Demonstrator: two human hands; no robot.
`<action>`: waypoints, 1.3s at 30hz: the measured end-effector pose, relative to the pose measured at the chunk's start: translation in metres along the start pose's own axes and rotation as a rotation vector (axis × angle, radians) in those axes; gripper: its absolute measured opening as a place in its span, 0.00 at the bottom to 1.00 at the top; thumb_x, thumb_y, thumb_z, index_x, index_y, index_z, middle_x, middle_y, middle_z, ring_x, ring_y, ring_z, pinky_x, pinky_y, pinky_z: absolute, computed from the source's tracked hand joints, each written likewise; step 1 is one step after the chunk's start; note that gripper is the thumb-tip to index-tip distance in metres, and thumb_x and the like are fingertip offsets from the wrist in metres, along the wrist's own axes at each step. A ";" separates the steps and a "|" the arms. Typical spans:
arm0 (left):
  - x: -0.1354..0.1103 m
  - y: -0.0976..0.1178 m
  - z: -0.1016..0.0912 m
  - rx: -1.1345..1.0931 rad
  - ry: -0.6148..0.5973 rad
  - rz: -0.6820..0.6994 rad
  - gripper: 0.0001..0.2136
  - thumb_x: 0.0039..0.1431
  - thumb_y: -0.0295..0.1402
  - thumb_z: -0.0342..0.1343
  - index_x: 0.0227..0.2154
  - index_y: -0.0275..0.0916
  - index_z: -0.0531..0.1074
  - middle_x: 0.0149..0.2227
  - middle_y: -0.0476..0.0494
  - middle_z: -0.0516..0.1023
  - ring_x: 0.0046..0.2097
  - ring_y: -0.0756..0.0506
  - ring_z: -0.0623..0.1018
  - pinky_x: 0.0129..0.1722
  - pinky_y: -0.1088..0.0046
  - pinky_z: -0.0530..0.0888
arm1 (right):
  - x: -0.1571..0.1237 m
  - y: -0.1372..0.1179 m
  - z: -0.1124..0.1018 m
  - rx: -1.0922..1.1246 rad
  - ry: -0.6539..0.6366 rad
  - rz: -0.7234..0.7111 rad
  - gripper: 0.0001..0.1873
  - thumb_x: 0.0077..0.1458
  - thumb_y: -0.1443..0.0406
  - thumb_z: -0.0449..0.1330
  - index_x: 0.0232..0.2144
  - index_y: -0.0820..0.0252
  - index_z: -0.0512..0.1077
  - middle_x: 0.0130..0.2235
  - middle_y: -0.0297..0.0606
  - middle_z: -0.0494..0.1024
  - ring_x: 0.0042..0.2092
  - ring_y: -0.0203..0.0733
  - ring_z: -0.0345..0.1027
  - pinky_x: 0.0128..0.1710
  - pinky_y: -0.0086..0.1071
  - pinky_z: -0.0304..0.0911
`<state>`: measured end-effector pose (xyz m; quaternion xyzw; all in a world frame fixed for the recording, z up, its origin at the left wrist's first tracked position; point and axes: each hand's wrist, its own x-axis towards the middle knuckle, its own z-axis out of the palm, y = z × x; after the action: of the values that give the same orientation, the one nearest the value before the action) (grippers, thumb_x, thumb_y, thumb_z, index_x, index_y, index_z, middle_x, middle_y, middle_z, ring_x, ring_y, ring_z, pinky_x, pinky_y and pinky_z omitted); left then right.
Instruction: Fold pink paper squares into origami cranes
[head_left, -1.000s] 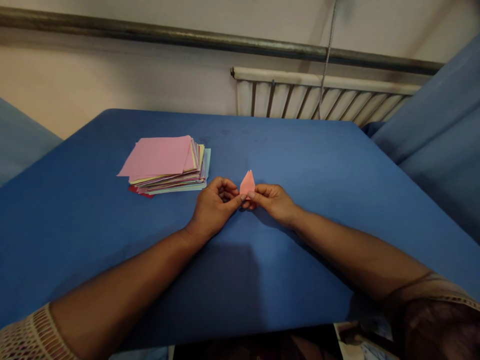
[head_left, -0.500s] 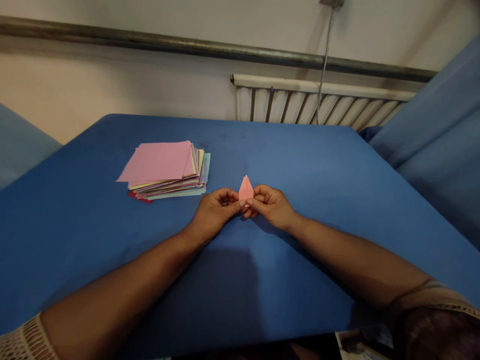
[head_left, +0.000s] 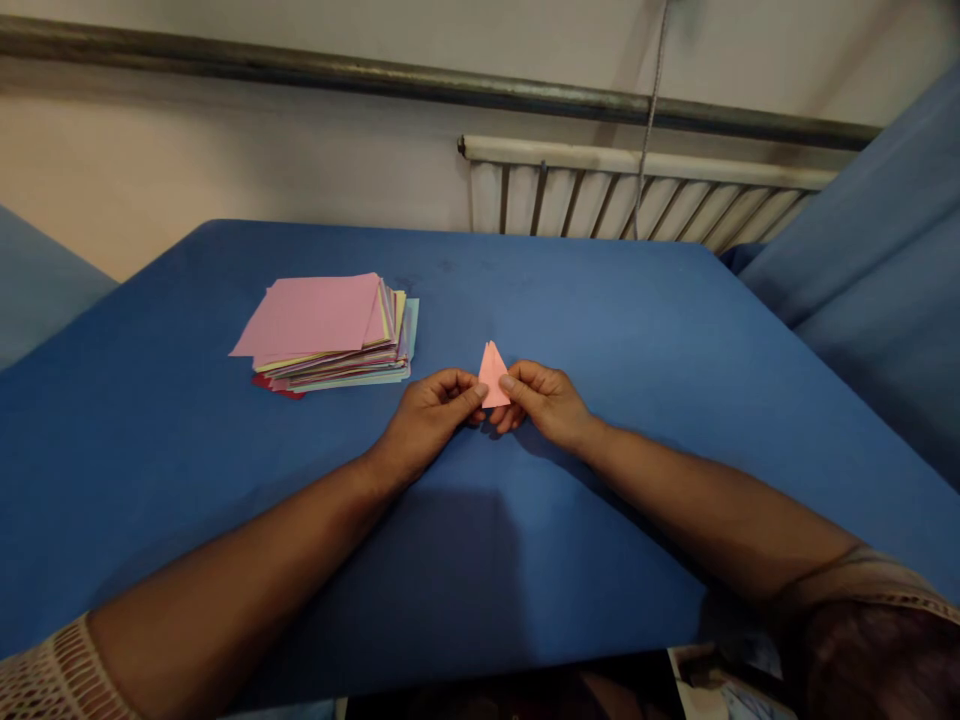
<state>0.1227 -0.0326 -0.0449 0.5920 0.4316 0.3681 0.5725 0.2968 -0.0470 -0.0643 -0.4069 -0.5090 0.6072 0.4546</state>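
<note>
A small folded pink paper point(head_left: 492, 372), pointed at the top, stands between my two hands over the blue table point(head_left: 615, 330). My left hand point(head_left: 429, 418) pinches its lower left edge with thumb and forefinger, fingers curled. My right hand point(head_left: 546, 402) pinches its lower right edge the same way. Both hands rest close together near the middle of the table. A stack of coloured paper sheets point(head_left: 330, 330), pink on top, lies to the left of my left hand.
A white radiator point(head_left: 637, 195) and a grey pipe point(head_left: 375, 75) run along the wall behind the table. Blue fabric-covered surfaces rise at the right point(head_left: 885, 260) and far left point(head_left: 37, 290). Dark items and papers lie below the table's near edge.
The folded pink paper has narrowed into a sharper triangle and tilted slightly; my fingers shifted along its lower edges. Both hands stay in the same spot.
</note>
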 end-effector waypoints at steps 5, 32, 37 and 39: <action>0.001 0.000 0.002 0.005 0.047 -0.021 0.14 0.42 0.37 0.69 0.27 0.38 0.70 0.26 0.51 0.75 0.28 0.50 0.75 0.30 0.73 0.72 | 0.001 0.004 0.001 0.011 0.000 -0.006 0.21 0.54 0.48 0.63 0.28 0.59 0.68 0.23 0.32 0.79 0.22 0.34 0.73 0.23 0.27 0.65; -0.001 0.005 0.005 -0.185 0.059 -0.051 0.13 0.43 0.33 0.70 0.31 0.36 0.74 0.29 0.50 0.79 0.31 0.51 0.77 0.36 0.74 0.73 | 0.003 0.006 0.000 0.085 0.008 -0.070 0.18 0.54 0.51 0.64 0.31 0.58 0.66 0.24 0.30 0.78 0.23 0.34 0.73 0.25 0.28 0.67; -0.001 0.007 0.005 -0.196 0.089 -0.064 0.16 0.40 0.34 0.71 0.31 0.36 0.73 0.29 0.49 0.79 0.31 0.50 0.78 0.36 0.73 0.74 | 0.002 0.008 0.001 0.116 -0.016 -0.081 0.19 0.48 0.54 0.70 0.33 0.58 0.67 0.26 0.30 0.79 0.26 0.34 0.75 0.29 0.30 0.70; -0.001 0.007 0.005 -0.174 0.112 -0.059 0.16 0.40 0.33 0.71 0.32 0.35 0.73 0.29 0.49 0.79 0.30 0.51 0.77 0.35 0.74 0.73 | 0.001 0.007 0.000 0.099 -0.028 -0.049 0.19 0.47 0.54 0.70 0.33 0.59 0.68 0.26 0.31 0.80 0.26 0.34 0.75 0.28 0.29 0.70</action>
<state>0.1271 -0.0351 -0.0381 0.5057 0.4466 0.4197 0.6072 0.2953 -0.0463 -0.0711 -0.3628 -0.4944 0.6258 0.4820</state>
